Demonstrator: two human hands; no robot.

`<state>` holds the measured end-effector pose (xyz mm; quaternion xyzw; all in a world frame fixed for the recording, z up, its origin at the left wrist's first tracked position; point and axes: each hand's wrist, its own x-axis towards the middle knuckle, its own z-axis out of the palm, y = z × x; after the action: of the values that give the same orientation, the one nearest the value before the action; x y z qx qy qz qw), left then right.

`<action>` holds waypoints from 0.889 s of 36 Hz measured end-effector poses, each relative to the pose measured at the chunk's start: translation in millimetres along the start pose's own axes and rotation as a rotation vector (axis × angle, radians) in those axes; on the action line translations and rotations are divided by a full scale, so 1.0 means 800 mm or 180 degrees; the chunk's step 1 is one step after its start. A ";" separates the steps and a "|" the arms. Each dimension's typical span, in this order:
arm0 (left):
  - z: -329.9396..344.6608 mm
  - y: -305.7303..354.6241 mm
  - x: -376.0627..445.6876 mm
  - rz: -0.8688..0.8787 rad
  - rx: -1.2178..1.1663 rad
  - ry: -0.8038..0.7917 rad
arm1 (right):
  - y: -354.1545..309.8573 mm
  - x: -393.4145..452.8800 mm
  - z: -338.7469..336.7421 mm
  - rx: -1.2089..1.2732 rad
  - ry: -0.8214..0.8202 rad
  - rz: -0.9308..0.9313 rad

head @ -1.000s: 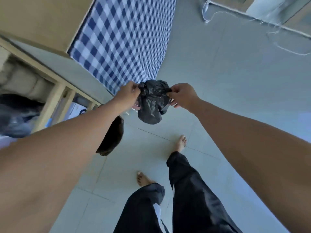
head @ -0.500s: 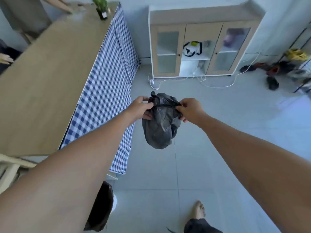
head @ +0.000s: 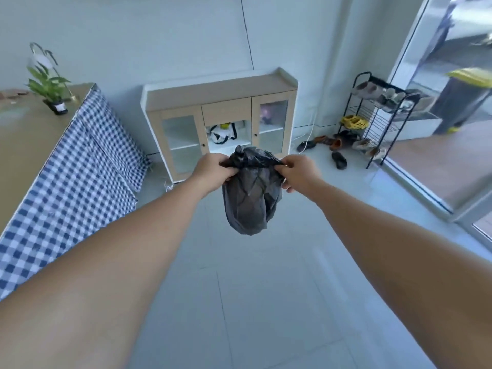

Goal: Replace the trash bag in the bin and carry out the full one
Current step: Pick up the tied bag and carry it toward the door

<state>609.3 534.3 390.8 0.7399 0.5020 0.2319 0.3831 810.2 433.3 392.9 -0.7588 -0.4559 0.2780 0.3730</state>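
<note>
Both arms are reaching forward; the left hand point(head: 213, 169) and right hand point(head: 299, 171) are each pinching the gathered top of the black trash bag point(head: 249, 198), which is hanging above the floor point(head: 266, 302) before the cabinet point(head: 221, 113).

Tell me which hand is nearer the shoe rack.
Right. The right hand, gripping the black trash bag, is on the side of the shoe rack; the left hand grips the bag's far side.

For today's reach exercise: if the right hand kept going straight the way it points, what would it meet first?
The right hand points inward and forward, so first the black trash bag it grips; beyond that, probably the cabinet, though depth is unclear.
</note>
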 end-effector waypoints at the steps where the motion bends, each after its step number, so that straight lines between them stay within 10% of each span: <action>1: 0.012 0.011 0.015 0.0084 0.0091 -0.0012 | 0.009 0.009 -0.013 0.0013 0.0068 0.0030; 32: 0.559 0.350 0.350 0.1222 -0.0283 -0.2392 | 0.330 0.165 -0.399 0.0267 0.2253 0.1826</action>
<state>1201.4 586.2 335.3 0.8358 0.1700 0.0345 0.5209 1237.9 371.4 346.7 -0.8869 -0.0601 0.1119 0.4441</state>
